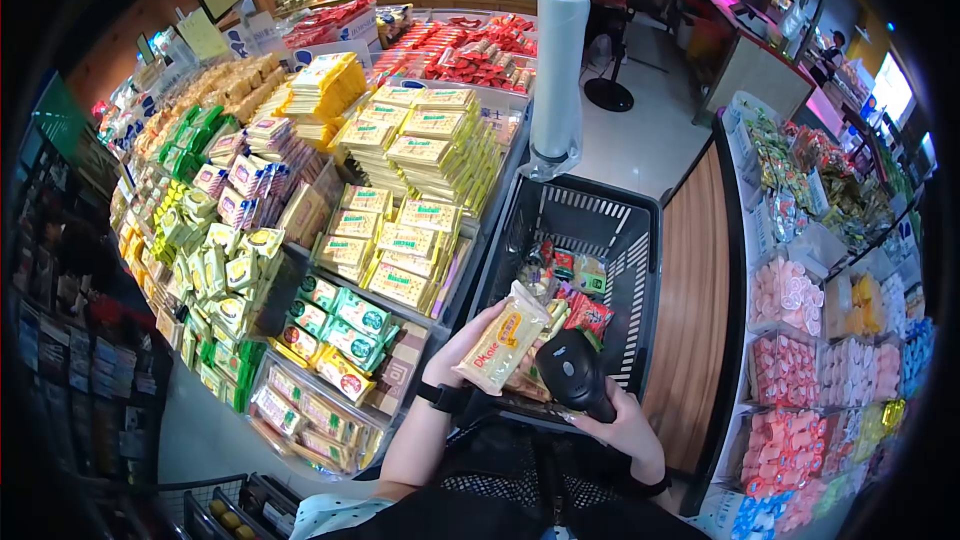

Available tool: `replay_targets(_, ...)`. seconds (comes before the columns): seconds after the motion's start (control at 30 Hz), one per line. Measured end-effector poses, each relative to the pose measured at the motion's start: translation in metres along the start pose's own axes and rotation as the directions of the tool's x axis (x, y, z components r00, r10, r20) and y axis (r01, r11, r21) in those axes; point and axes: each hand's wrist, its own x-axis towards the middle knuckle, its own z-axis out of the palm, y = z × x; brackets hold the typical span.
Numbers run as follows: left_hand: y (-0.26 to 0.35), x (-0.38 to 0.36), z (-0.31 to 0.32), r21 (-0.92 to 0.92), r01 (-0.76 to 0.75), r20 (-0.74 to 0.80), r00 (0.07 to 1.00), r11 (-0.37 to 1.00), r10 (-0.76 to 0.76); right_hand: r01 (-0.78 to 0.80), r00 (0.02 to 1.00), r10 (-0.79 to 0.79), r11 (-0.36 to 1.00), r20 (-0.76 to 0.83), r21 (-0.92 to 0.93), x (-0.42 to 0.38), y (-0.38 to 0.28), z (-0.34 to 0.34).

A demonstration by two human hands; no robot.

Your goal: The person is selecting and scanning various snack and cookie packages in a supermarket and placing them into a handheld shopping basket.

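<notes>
My left hand, with a dark band at the wrist, is closed round a clear-wrapped biscuit pack with a yellow and red label. In my right hand is a black handheld barcode scanner, its head close beside the pack. Both hands are over the near end of a dark grey shopping basket. Small snack packets in red and green wrappers lie inside it. The pack and the scanner cover part of the basket's contents.
Stacked wrapped biscuits fill a display on the left. A roll of plastic bags stands upright beyond the basket. To the right are a wood-grain counter panel and bins of wrapped sweets. Farther back a person stands near a counter.
</notes>
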Motion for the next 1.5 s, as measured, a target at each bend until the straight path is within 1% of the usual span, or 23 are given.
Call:
replay_targets(0.03,0.003,-0.001,-0.006,0.023,0.01,-0.023,1.0,1.0,-0.01,-0.105,0.994,0.104,0.993,0.036,0.044,-0.001,0.001,-0.001)
replay_targets(0.2,0.008,-0.016,-0.009,-0.008,0.015,-0.118,0.993,1.0,-0.016,-0.041,0.991,0.054,0.993,0.12,-0.108,0.0,0.008,0.007)
replay_targets(0.33,0.01,-0.029,-0.011,0.013,0.13,0.173,0.976,0.991,-0.13,-0.001,0.993,0.014,0.994,0.113,-0.113,0.003,0.009,0.024)
replay_targets(0.37,0.01,-0.03,-0.01,0.094,0.095,0.048,0.994,0.991,-0.099,0.022,0.995,-0.01,0.993,0.101,-0.117,0.006,0.02,0.025)
replay_targets(0.47,0.013,-0.044,-0.002,0.057,0.079,0.105,0.991,0.995,-0.084,-0.09,0.995,0.091,0.995,0.03,-0.034,0.003,0.014,0.029)
replay_targets(0.5,0.014,-0.055,-0.009,0.271,-0.02,-0.022,0.999,0.962,0.027,-0.108,0.994,0.108,0.991,0.001,-0.078,-0.001,0.023,0.033)
replay_targets(0.53,0.009,-0.063,-0.013,0.398,-0.086,-0.032,0.994,0.913,0.108,0.044,0.98,-0.016,0.989,-0.199,0.141,-0.018,-0.003,0.05)
replay_targets(0.6,0.02,-0.118,0.003,0.451,-0.234,-0.166,0.926,0.861,0.339,-0.23,0.962,0.248,0.962,-0.118,0.147,-0.003,-0.001,0.06)
replay_targets(0.63,0.023,-0.127,0.002,0.464,-0.284,-0.096,0.925,0.839,0.367,-0.224,0.966,0.238,0.965,-0.098,0.137,-0.005,0.003,0.061)
replay_targets(0.67,0.024,-0.141,0.003,0.484,-0.326,-0.168,0.876,0.812,0.452,-0.216,0.966,0.234,0.964,-0.107,0.155,-0.007,0.008,0.06)
replay_targets(0.73,0.031,-0.196,0.002,0.209,-0.567,-0.126,0.792,0.797,0.597,-0.202,0.973,0.216,0.967,-0.08,0.155,-0.001,-0.006,0.069)
replay_targets(0.8,0.04,-0.25,0.015,0.278,-0.703,-0.368,0.552,0.655,0.748,-0.412,0.909,0.414,0.91,-0.047,0.046,0.003,-0.035,0.077)
replay_targets(0.83,0.046,-0.275,0.003,0.293,-0.787,-0.375,0.427,0.542,0.823,-0.213,0.969,0.225,0.97,-0.102,0.118,0.007,-0.03,0.086)
replay_targets(0.93,0.062,-0.344,-0.01,0.227,-0.959,-0.281,0.101,0.168,0.955,-0.089,0.996,0.088,0.994,-0.022,-0.061,0.027,-0.009,0.089)
replay_targets(1.0,0.083,-0.391,-0.036,0.35,-0.931,-0.328,-0.221,-0.099,0.918,-0.112,0.994,0.111,0.992,-0.008,-0.064,0.034,-0.036,0.102)
replay_targets(1.07,0.12,-0.452,-0.085,0.388,-0.908,-0.156,-0.236,-0.161,0.959,-0.135,0.991,0.136,0.989,0.006,-0.066,0.043,-0.048,0.113)
replay_targets(1.17,0.189,-0.513,-0.126,0.405,-0.906,-0.349,-0.275,-0.12,0.896,0.026,0.999,-0.029,0.995,-0.029,-0.096,0.057,-0.027,0.124)
replay_targets(1.2,0.178,-0.493,-0.106,0.917,-0.278,0.149,-0.431,-0.287,0.89,0.052,0.998,-0.053,0.998,-0.031,-0.032,0.063,-0.006,0.123)
replay_targets(1.27,0.25,-0.55,-0.176,0.701,-0.704,-0.287,-0.422,-0.111,0.86,-0.013,1.0,0.013,0.999,-0.006,-0.045,0.067,0.003,0.123)
replay_targets(1.33,0.297,-0.57,-0.203,0.713,-0.695,-0.363,-0.478,-0.092,0.8,-0.14,0.989,0.128,0.967,-0.073,-0.213,0.07,0.007,0.127)
replay_targets(1.4,0.319,-0.568,-0.197,0.835,-0.55,-0.418,-0.67,-0.031,0.614,-0.215,0.976,0.202,0.95,-0.078,-0.226,0.071,-0.009,0.134)
replay_targets(1.43,0.331,-0.569,-0.199,0.848,-0.513,-0.325,-0.704,-0.135,0.632,-0.14,0.987,0.118,0.966,-0.11,-0.217,0.073,-0.014,0.139)
replay_targets(1.5,0.349,-0.566,-0.204,0.899,-0.424,-0.253,-0.714,-0.114,0.653,-0.073,0.989,0.044,0.976,-0.141,-0.207,0.074,-0.027,0.145)
